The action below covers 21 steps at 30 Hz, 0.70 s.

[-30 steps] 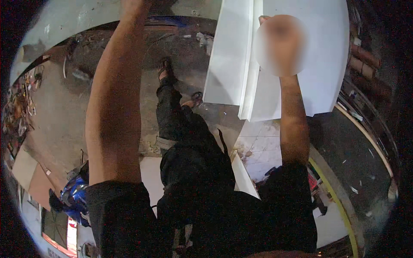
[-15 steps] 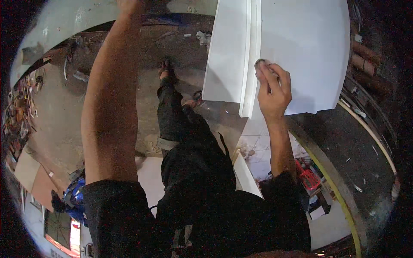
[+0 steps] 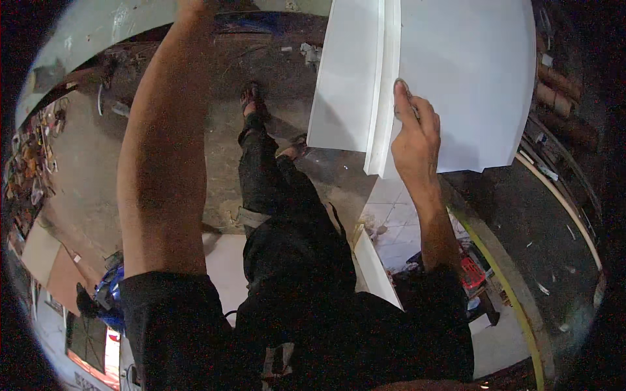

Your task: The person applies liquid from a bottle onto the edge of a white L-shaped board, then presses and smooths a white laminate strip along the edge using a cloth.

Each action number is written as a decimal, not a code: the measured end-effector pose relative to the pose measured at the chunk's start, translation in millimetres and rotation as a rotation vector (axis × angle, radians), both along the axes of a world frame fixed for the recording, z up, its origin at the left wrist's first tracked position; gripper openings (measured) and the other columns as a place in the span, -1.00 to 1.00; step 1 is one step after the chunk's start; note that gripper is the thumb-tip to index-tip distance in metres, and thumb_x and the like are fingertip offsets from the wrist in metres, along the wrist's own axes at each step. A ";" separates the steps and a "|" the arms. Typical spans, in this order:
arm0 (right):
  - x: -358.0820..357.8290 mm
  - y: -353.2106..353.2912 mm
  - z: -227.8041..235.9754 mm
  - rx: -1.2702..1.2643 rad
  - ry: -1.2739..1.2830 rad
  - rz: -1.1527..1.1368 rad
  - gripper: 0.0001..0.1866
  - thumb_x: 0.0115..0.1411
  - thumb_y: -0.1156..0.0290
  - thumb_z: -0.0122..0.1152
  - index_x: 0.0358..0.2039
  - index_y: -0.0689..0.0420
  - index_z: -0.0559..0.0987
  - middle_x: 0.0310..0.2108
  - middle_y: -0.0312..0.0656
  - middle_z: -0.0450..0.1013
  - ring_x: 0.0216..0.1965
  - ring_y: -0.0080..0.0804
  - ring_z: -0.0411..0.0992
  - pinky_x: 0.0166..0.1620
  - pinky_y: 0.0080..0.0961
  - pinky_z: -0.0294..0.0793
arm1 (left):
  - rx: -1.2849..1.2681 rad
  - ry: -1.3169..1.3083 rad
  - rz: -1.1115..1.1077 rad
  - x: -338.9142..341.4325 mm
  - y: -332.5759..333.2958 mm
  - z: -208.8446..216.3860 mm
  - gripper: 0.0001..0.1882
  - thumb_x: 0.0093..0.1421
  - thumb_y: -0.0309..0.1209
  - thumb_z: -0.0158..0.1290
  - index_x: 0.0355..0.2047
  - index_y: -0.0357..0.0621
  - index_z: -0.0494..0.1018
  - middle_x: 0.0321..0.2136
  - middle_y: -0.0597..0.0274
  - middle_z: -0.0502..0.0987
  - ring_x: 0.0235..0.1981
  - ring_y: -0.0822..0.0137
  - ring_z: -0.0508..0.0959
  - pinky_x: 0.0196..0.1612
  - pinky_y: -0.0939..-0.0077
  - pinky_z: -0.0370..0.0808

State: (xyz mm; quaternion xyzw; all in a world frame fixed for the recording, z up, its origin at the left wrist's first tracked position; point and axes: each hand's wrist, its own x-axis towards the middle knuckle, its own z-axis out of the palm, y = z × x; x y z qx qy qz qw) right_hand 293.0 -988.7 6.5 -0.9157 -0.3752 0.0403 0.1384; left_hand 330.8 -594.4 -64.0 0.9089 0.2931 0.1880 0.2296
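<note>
My right hand (image 3: 416, 133) is closed, its fingertips against a white panel (image 3: 466, 78) at the upper right. It pinches a small greyish object that the fingers mostly cover; its kind does not show. Just left of the fingertips, a raised white strip (image 3: 383, 98) runs lengthwise along the panel. My left arm (image 3: 160, 163) reaches up to the top edge of the view. Only the wrist end of my left hand (image 3: 193, 5) shows there; its fingers are out of the picture.
A pale greenish surface (image 3: 124, 29) curves across the upper left. To the right lies a dark surface with a yellow edge (image 3: 502, 280), near a red basket (image 3: 473, 272). Clutter (image 3: 29, 153) lines the far left, and a blue object (image 3: 112, 290) is at the lower left.
My right hand has shifted slightly up the panel, and its fingers have turned so that less of the greyish object shows. My left arm stays stretched upward.
</note>
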 end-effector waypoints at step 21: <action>3.0 7.0 3.7 -0.001 0.012 -0.004 -0.35 0.13 0.76 -0.02 0.25 0.04 0.46 -0.29 -0.14 0.44 -0.20 -0.19 0.42 -0.05 -0.32 0.38 | 0.080 -0.004 0.000 -0.2 4.4 -4.3 -0.51 0.25 0.00 0.04 -0.10 -0.20 0.49 -0.20 -0.16 0.59 -0.12 -0.15 0.58 -0.08 0.02 0.51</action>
